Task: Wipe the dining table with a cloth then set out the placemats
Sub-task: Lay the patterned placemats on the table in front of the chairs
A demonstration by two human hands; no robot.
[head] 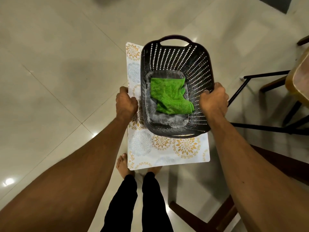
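Note:
A dark perforated plastic basket (197, 64) sits on top of white placemats (167, 153) printed with gold and grey flowers, all carried in the air above the floor. A crumpled green cloth (168, 96) lies in the bottom of the basket. My left hand (126, 102) grips the left edge of the placemats beside the basket. My right hand (214, 97) grips the basket's right rim, thumb inside. How many placemats are stacked cannot be told.
Pale glossy floor tiles (58, 72) lie below. To the right are a wooden table corner (299, 77), dark metal chair legs (260, 76) and a wooden chair frame (224, 215). My bare feet and black trousers (137, 198) are under the load.

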